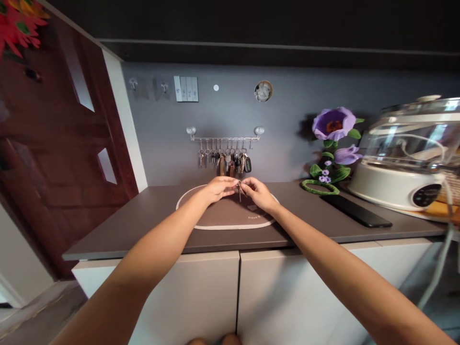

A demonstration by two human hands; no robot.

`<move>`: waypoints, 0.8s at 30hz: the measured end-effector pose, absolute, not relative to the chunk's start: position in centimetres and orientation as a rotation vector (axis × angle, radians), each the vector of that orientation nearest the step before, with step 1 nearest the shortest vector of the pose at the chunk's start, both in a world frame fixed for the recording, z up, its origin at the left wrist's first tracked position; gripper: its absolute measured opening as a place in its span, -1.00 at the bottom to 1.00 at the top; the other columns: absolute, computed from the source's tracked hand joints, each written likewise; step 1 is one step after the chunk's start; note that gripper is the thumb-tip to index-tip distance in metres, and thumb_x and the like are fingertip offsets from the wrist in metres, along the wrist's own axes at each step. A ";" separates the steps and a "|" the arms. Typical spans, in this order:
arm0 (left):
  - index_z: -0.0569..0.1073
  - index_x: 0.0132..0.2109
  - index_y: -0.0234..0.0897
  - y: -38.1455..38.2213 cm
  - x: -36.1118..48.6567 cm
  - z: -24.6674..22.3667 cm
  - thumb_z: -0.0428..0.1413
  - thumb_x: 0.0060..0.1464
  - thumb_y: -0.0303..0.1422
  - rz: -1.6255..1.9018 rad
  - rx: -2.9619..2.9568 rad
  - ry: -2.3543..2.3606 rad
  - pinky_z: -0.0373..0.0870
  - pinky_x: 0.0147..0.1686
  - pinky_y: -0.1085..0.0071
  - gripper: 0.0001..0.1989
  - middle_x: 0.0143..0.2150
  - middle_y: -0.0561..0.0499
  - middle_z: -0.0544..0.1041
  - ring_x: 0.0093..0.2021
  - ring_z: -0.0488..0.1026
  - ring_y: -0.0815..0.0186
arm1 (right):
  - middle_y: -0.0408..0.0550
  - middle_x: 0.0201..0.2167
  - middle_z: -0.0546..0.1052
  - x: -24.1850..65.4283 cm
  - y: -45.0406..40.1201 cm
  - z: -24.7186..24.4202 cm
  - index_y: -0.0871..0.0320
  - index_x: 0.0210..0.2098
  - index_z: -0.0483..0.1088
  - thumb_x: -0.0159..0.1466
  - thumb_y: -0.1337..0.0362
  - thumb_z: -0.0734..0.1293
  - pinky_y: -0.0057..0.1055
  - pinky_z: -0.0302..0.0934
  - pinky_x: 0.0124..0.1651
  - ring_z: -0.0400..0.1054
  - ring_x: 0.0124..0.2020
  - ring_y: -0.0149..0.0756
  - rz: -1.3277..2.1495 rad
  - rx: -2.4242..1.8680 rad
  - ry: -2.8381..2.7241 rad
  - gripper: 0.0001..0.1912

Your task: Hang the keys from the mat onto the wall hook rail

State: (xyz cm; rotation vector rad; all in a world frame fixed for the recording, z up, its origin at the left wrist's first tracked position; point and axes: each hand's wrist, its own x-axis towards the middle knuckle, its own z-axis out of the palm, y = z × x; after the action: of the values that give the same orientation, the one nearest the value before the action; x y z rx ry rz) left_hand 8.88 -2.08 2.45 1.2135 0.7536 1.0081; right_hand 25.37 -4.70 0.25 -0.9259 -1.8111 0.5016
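Above a brown oval mat (215, 216) on the countertop, my left hand (220, 188) and my right hand (256, 190) meet at a small bunch of keys (240, 191). The fingers of both hands pinch its ring from either side, and the keys dangle between them. Just behind and above, a rail (226, 139) on the wall carries several hooks with key rings, brown fobs and a black car key (247, 165). Fine detail of the held ring is too small to tell.
To the right are a purple flower decoration (334, 125), a black phone (359, 211) and a white appliance with a clear cover (395, 184). A dark shelf (251, 28) overhangs the counter (143, 215). At left stands a red-brown door (53, 143).
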 end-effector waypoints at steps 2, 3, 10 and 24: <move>0.43 -0.39 -0.38 -2.1 9.0 2.4 0.22 -0.18 -0.49 1.015 1.177 0.732 0.28 -0.12 0.35 -0.87 -0.44 0.02 0.48 -0.37 0.43 0.45 | -0.16 -0.48 0.38 25.3 -4.8 0.3 0.18 -0.34 0.28 0.14 0.08 0.20 -0.47 0.15 -0.30 0.23 -0.45 -0.45 0.521 -0.899 -1.808 -0.72; 0.43 -0.39 -0.38 -2.1 9.1 2.4 0.21 -0.17 -0.50 1.013 1.165 0.717 0.29 -0.12 0.36 -0.88 -0.44 0.02 0.48 -0.38 0.43 0.45 | -0.16 -0.48 0.39 25.3 -4.8 0.3 0.18 -0.34 0.28 0.14 0.08 0.20 -0.47 0.16 -0.29 0.23 -0.45 -0.45 0.532 -0.886 -1.801 -0.73; 0.44 -0.37 -0.36 -2.4 9.5 2.3 0.19 -0.14 -0.50 0.986 1.142 0.649 0.33 -0.20 0.42 -0.89 -0.41 -0.02 0.50 -0.37 0.44 0.44 | -0.15 -0.45 0.38 25.3 -4.5 0.2 0.17 -0.38 0.27 0.11 0.09 0.24 -0.46 0.18 -0.27 0.27 -0.40 -0.43 0.618 -0.817 -1.699 -0.75; 0.39 -0.21 -0.34 -2.3 9.6 1.8 0.13 -0.07 -0.34 1.057 1.571 0.931 0.33 -0.34 0.47 -0.76 -0.30 -0.05 0.47 -0.40 0.41 0.44 | -0.15 -0.43 0.36 26.1 -3.1 1.7 0.15 -0.39 0.24 0.08 0.09 0.27 -0.43 0.23 -0.24 0.26 -0.38 -0.44 0.761 -0.773 -1.422 -0.74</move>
State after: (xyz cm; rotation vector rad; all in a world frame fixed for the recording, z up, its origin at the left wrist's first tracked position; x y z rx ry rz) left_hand 9.55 -2.33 1.84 1.5714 0.9309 1.0565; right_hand 26.15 -3.13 1.69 -0.7727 -1.4217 0.7614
